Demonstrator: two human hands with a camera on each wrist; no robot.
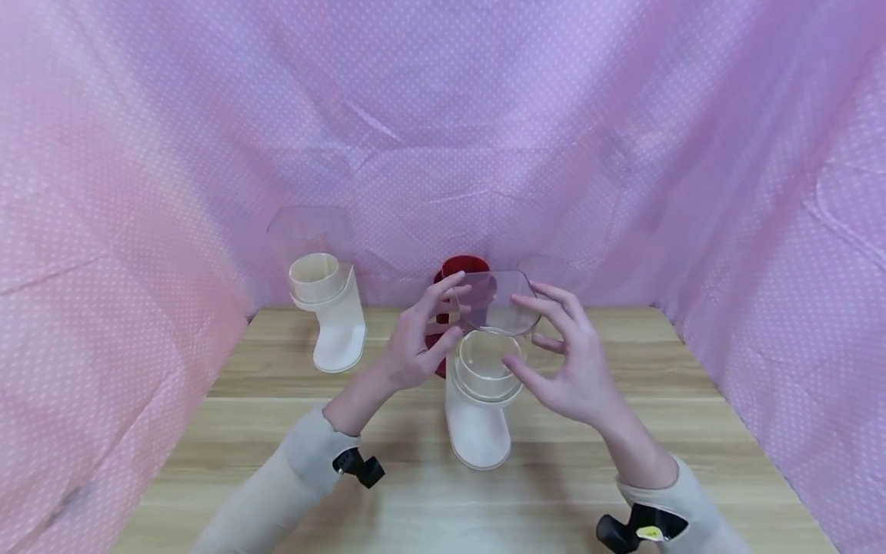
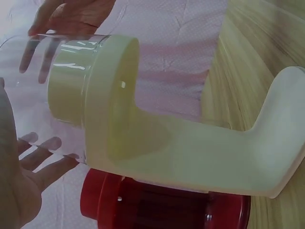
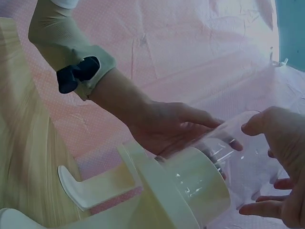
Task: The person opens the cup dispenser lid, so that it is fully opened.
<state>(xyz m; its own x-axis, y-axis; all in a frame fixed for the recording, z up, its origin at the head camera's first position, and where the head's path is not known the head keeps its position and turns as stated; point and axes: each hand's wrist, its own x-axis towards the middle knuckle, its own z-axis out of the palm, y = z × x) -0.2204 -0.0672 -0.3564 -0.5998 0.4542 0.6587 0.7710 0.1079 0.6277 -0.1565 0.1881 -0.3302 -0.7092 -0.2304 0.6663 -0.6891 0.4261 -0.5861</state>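
Note:
A clear plastic container (image 1: 504,286) is fitted over the cream ring (image 1: 487,365) of a white stand (image 1: 477,438) in the middle of the table. My left hand (image 1: 418,346) holds the container's left side, its fingers behind the clear wall and thumb in front. On the other side my right hand (image 1: 571,362) grips it with spread, bent fingers. In the left wrist view the container (image 2: 28,95) shows fingers through its wall, and its open collar joins the cream stand (image 2: 176,148). The right wrist view shows the right hand (image 3: 281,157) around the container's end.
Another white stand (image 1: 339,338) with a cream ring and a clear container (image 1: 310,231) stands at the back left. Directly behind the middle stand is a red one (image 1: 465,265). A clear rounded shape (image 1: 547,269) shows at the back right. Pink dotted cloth (image 1: 443,177) surrounds the wooden table (image 1: 588,477).

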